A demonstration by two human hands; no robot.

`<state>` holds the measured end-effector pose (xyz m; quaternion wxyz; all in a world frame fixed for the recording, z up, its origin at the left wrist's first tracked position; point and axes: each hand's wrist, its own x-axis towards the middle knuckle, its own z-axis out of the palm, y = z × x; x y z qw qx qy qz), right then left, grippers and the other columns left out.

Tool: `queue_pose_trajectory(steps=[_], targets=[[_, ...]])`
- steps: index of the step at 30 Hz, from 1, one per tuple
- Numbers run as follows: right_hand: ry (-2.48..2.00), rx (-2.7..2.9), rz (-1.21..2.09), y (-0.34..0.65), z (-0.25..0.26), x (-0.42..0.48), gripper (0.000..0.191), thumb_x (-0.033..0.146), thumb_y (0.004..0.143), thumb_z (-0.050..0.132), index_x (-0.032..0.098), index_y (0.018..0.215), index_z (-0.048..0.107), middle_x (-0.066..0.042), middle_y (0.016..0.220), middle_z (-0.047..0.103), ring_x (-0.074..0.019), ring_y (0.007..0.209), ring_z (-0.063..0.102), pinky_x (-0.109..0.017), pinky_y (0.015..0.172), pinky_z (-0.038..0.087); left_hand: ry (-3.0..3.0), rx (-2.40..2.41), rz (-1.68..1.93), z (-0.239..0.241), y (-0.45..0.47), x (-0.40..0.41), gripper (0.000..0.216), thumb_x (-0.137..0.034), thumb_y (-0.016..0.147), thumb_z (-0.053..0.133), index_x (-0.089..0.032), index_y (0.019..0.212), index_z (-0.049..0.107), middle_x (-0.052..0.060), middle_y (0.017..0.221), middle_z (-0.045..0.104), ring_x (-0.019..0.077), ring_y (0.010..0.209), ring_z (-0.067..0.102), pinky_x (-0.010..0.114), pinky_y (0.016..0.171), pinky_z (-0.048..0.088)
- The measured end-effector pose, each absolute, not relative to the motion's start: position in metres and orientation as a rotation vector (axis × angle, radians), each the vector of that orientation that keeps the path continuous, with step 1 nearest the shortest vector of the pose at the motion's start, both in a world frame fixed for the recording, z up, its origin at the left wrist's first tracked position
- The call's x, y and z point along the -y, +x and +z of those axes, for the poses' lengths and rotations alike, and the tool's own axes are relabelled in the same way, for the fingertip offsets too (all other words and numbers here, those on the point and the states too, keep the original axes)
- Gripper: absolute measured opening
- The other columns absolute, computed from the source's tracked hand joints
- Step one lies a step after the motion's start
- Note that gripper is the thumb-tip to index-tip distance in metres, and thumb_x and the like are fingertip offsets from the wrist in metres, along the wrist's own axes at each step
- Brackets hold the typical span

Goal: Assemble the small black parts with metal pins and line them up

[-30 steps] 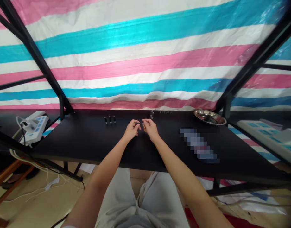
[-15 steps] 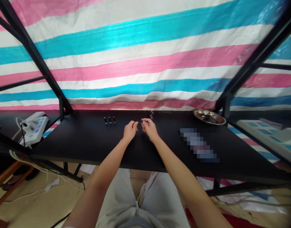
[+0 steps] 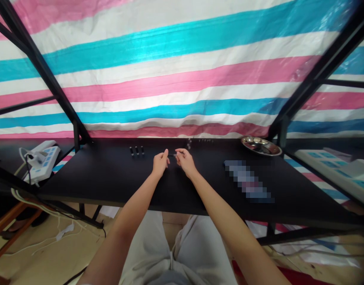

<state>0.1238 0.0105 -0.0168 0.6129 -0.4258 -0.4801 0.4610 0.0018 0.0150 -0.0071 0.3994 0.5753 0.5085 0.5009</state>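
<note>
Over the middle of the black table, my left hand (image 3: 161, 163) and my right hand (image 3: 185, 161) face each other with fingertips pinched. A small dark stick-like piece (image 3: 171, 155) bridges the narrow gap between them, one end in each hand. Its exact kind is too small to make out. Left of my hands, three short black cylinders with pale ends (image 3: 137, 150) stand in a row. Just beyond my right hand lie several small clear pieces (image 3: 189, 143). Further back, several tiny pale bits (image 3: 206, 141) form a line.
A round metal divided plate (image 3: 261, 146) sits at the back right of the table (image 3: 104, 178). A pixelated bluish item (image 3: 247, 181) lies right of my arm. Power strips (image 3: 46, 163) with cables are at the left, beside black frame posts. A striped sheet (image 3: 182, 79) hangs behind.
Both hands have shifted slightly left. My left thumb now points up more, and the dark piece between the hands shows more clearly.
</note>
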Motion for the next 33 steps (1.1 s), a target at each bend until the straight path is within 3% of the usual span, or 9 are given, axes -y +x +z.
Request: queue_pose_trajectory(steps=[6,10,13,24,28,33], targets=[[-1.067,1.217,0.943,0.130,-0.020,-0.014,0.030,0.044,0.076,0.046,0.019,0.092,0.050,0.005,0.062,0.048,-0.0070,0.045,0.039,-0.021,0.043,0.032,1.264,-1.266,1.353,-0.005,0.000,-0.019,0.045,-0.055,0.077,0.044,-0.016,0.055,0.044,-0.003,0.047,0.048,0.0040,0.032,0.037,0.019,0.036,0.027],[-1.138,1.520,0.681,0.133,-0.019,-0.009,0.027,0.040,0.080,0.043,0.019,0.090,0.057,-0.002,0.078,0.057,-0.0122,0.063,0.051,-0.027,0.059,0.043,1.239,-1.230,1.405,-0.003,-0.001,-0.018,0.039,-0.052,0.076,0.047,-0.016,0.060,0.043,-0.004,0.056,0.051,0.0025,0.032,0.038,0.018,0.036,0.028],[-1.135,1.738,0.472,0.133,-0.020,-0.007,0.019,0.033,0.080,0.047,0.019,0.086,0.059,-0.005,0.083,0.058,-0.0157,0.073,0.053,-0.031,0.071,0.044,1.258,-1.218,1.433,-0.003,-0.002,-0.018,0.038,-0.052,0.077,0.047,-0.016,0.064,0.045,-0.004,0.059,0.053,0.0019,0.032,0.037,0.018,0.035,0.028],[-1.244,1.811,0.316,0.141,-0.029,-0.013,0.017,0.027,0.079,0.050,0.019,0.087,0.064,-0.005,0.083,0.052,-0.0146,0.066,0.050,-0.029,0.064,0.043,1.563,-1.083,1.292,-0.006,-0.003,-0.016,0.030,-0.037,0.067,0.064,-0.013,0.087,0.061,0.001,0.074,0.061,0.0034,0.040,0.044,0.019,0.041,0.036],[-1.264,1.846,0.288,0.140,-0.028,-0.012,0.018,0.027,0.080,0.049,0.019,0.087,0.064,-0.005,0.079,0.053,-0.0151,0.068,0.050,-0.028,0.063,0.042,1.620,-1.083,1.227,-0.004,-0.002,-0.012,0.029,-0.034,0.068,0.063,-0.013,0.088,0.062,0.002,0.076,0.062,0.0035,0.041,0.044,0.019,0.043,0.037],[-1.423,1.862,0.161,0.143,-0.027,-0.012,0.017,0.024,0.079,0.049,0.019,0.085,0.064,-0.005,0.076,0.058,-0.0177,0.075,0.052,-0.030,0.072,0.041,1.555,-1.185,1.394,-0.004,-0.002,-0.014,0.028,-0.038,0.070,0.061,-0.013,0.083,0.060,0.001,0.074,0.059,0.0028,0.040,0.043,0.018,0.040,0.034]])
